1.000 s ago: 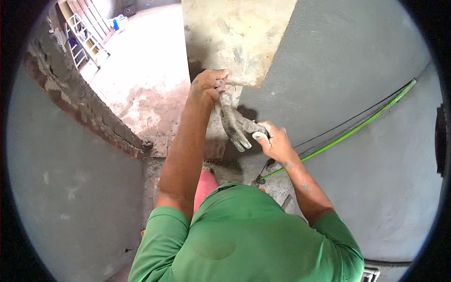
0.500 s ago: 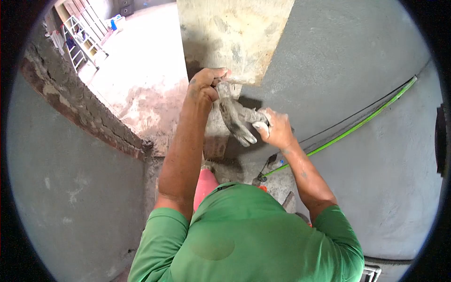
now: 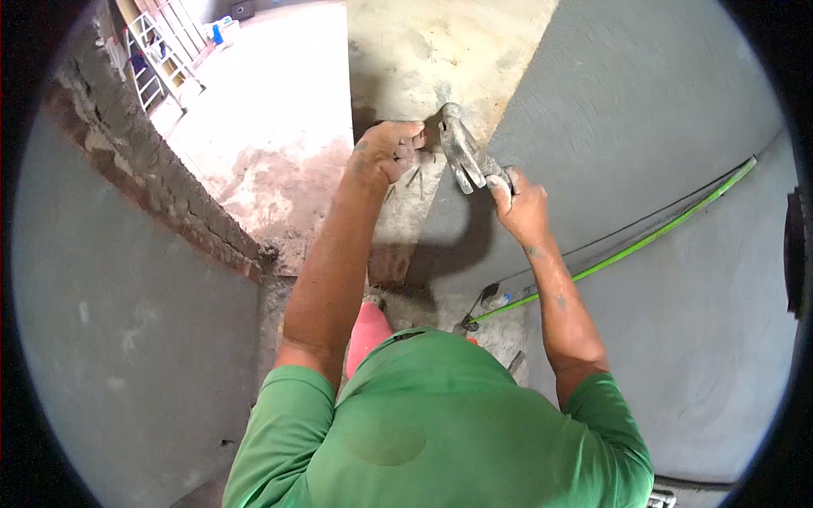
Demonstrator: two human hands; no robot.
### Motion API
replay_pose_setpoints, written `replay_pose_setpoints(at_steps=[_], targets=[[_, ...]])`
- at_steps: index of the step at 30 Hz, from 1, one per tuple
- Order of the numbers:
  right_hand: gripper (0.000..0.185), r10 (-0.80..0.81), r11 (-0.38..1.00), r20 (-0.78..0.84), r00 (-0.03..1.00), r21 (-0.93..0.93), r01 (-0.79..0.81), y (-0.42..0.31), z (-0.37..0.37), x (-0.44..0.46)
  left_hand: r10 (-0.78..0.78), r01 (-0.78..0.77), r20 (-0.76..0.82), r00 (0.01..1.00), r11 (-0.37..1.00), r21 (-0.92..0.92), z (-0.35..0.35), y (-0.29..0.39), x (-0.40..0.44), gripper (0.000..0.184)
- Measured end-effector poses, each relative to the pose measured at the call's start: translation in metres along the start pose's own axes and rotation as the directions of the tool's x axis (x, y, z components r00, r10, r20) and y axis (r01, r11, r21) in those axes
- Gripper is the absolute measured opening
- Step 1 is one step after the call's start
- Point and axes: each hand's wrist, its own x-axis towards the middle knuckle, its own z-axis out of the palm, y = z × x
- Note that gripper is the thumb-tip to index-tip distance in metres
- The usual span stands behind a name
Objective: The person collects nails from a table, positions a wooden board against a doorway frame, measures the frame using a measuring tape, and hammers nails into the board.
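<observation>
My right hand (image 3: 522,206) grips the handle of a worn, cement-smeared claw hammer (image 3: 460,146). The hammer's head is up in front of the pale plywood board (image 3: 432,51), its claw pointing down toward me. Just left of the hammer, my left hand (image 3: 392,150) is closed near the board's lower edge, fingers curled. Thin nails (image 3: 413,176) stick out below its fingers; how many more it holds is hidden. Under the plywood, a narrower wooden strip (image 3: 391,262) runs downward.
Grey plastered walls (image 3: 644,102) stand on both sides. A bright green strip (image 3: 669,222) slants along the right wall. At left is a rough broken wall edge (image 3: 161,169); beyond it, a ladder (image 3: 157,63). A clear bottle (image 3: 498,299) lies low by the right wall.
The hammer and my right hand have moved up and right, away from my left hand. My left hand has shifted slightly right in view, and nails now show beneath it.
</observation>
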Motion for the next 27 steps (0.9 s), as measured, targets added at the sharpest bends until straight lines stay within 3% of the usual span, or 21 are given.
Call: replay_pose_setpoints(at_steps=[3, 4, 6, 8, 10, 11, 13, 17, 19, 22, 24, 26, 27], targets=[[0.035, -0.032, 0.999, -0.007, 0.999, -0.020, 0.032, 0.011, 0.011, 0.000, 0.036, -0.008, -0.069, 0.997, 0.932, 0.364, -0.003, 0.001, -0.016, 0.029], [0.034, -0.025, 1.000, -0.015, 1.000, -0.011, 0.025, 0.011, 0.013, -0.001, 0.042, -0.010, -0.083, 0.996, 0.935, 0.355, -0.005, 0.010, -0.031, 0.029], [0.033, -0.066, 0.998, -0.038, 0.997, 0.001, 0.066, 0.009, 0.011, 0.003, 0.185, -0.098, -0.044, 0.982, 0.690, 0.717, -0.016, 0.043, -0.062, 0.038], [0.033, -0.079, 0.997, -0.056, 0.995, 0.009, 0.079, 0.008, 0.010, 0.000, 0.515, -0.262, -0.091, 0.852, 0.572, 0.778, -0.032, 0.081, -0.078, 0.050], [0.032, -0.079, 0.997, -0.053, 0.995, -0.013, 0.079, 0.009, 0.009, -0.001, 0.570, -0.358, 0.084, 0.818, 0.388, 0.850, -0.028, 0.119, -0.089, 0.059], [0.029, -0.035, 0.999, -0.023, 0.999, 0.000, 0.035, 0.009, 0.009, 0.000, 0.572, -0.357, 0.079, 0.817, 0.393, 0.847, -0.024, 0.121, -0.081, 0.059], [0.029, -0.066, 0.997, -0.033, 0.997, 0.025, 0.066, 0.008, 0.007, 0.001, 0.555, -0.436, 0.325, 0.766, 0.076, 0.897, -0.005, 0.120, -0.064, 0.064], [0.026, -0.045, 0.996, -0.012, 0.999, 0.076, 0.046, 0.016, 0.014, 0.002, 0.517, -0.475, 0.393, 0.760, 0.029, 0.880, -0.025, 0.119, -0.010, 0.071], [0.026, -0.057, 0.995, 0.005, 0.998, 0.080, 0.057, 0.017, 0.012, 0.003, 0.558, -0.562, 0.488, 0.671, -0.045, 0.826, -0.026, 0.112, -0.002, 0.069], [0.028, -0.023, 0.996, 0.038, 0.999, 0.088, 0.020, 0.014, 0.011, 0.003, 0.539, -0.559, 0.451, 0.711, 0.045, 0.828, -0.023, 0.108, -0.014, 0.066], [0.029, 0.011, 0.996, 0.050, 0.999, 0.085, -0.015, 0.020, 0.008, -0.003, 0.529, -0.519, 0.430, 0.732, 0.023, 0.855, -0.022, 0.105, -0.017, 0.062], [0.030, -0.008, 0.996, 0.080, 0.997, 0.088, 0.001, 0.029, 0.009, -0.014, 0.548, -0.511, 0.451, 0.704, -0.049, 0.858, -0.019, 0.106, -0.018, 0.059], [0.030, -0.145, 0.982, -0.004, 0.989, 0.119, 0.144, 0.024, 0.008, -0.018, 0.560, -0.535, 0.468, 0.683, -0.052, 0.843, -0.019, 0.105, -0.017, 0.057]])
